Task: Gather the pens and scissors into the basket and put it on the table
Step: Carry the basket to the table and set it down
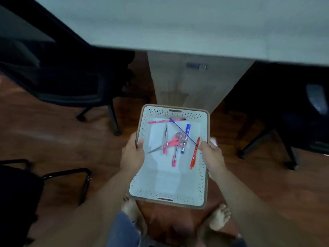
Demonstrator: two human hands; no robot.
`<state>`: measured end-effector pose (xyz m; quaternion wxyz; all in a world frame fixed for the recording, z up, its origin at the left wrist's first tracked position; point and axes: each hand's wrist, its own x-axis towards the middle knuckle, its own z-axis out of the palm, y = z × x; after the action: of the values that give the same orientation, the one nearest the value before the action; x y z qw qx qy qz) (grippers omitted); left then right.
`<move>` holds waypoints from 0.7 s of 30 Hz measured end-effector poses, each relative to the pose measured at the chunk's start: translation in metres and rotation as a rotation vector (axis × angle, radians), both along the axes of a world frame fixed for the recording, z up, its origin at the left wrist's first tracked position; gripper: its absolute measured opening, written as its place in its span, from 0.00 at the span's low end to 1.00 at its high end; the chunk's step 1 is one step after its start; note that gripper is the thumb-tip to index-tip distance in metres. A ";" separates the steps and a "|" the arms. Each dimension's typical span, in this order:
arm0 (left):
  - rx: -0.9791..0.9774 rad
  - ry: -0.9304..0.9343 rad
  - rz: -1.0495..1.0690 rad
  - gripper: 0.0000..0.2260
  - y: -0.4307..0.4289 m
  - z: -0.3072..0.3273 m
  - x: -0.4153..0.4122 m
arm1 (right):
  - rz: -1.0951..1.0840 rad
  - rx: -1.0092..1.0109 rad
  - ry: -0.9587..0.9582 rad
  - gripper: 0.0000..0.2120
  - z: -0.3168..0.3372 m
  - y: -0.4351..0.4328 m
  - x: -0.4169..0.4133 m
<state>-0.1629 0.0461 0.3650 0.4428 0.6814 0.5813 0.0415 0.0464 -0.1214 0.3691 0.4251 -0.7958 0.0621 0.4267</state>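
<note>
I hold a white perforated basket (167, 191) with a tan rim above the floor, in front of my body. My left hand (132, 154) grips its left wall and my right hand (212, 158) grips its right wall. Inside lie pink-handled scissors (175, 142), a long pink pen (166, 121), a thin blue pen (181, 131), a blue marker (186, 138), an orange pen (195, 154) and two more pink pens (174, 156). The white table (178, 24) spreads ahead, beyond the basket's far end.
A pale cabinet panel (195, 82) stands under the table straight ahead. Dark chairs stand at the left (71, 81) and right (293, 122), and a black chair frame (71, 175) at lower left. The floor (44, 131) is red-brown wood, with my bare feet below the basket.
</note>
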 end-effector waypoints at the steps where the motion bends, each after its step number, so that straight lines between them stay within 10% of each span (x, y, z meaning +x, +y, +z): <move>1: 0.005 -0.001 -0.003 0.17 0.000 0.030 0.001 | 0.004 0.006 -0.002 0.10 0.029 0.000 -0.001; 9: -0.080 -0.094 0.017 0.17 -0.003 0.262 -0.013 | -0.019 -0.005 0.022 0.10 0.258 -0.010 -0.013; 21: -0.227 -0.224 -0.051 0.23 0.043 0.392 0.009 | -0.086 0.063 -0.073 0.13 0.395 -0.009 -0.010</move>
<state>-0.1537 0.0887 0.7575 0.5798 0.6327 0.5118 0.0398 0.0360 -0.1301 0.7640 0.4701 -0.7936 0.0673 0.3804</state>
